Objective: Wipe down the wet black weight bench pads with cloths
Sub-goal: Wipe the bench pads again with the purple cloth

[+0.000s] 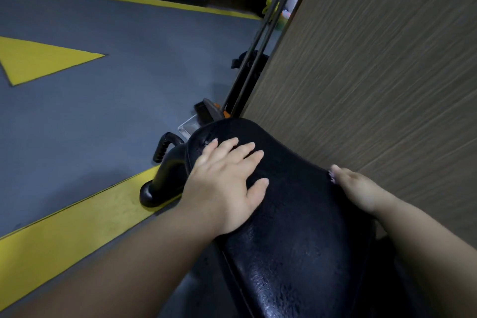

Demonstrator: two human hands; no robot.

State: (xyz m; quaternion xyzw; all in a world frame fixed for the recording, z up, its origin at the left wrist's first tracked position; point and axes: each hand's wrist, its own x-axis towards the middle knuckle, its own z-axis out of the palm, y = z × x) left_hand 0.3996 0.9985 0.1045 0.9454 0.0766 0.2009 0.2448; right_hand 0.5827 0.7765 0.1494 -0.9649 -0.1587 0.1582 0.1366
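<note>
We see a glossy, pebbled black vinyl bench pad (289, 235), a matt grey rubbery floor (124, 64), and a streaky wood-grain wall panel (382, 72).

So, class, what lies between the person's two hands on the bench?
Only the bare, glistening black pad lies between the left hand and the right hand, with nothing on it, as the head view shows.

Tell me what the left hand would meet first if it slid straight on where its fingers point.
The left hand lies flat on the bench pad; ahead is only bare pad, then probably the wood-grain wall panel past its edge, though depth is unclear.
</note>
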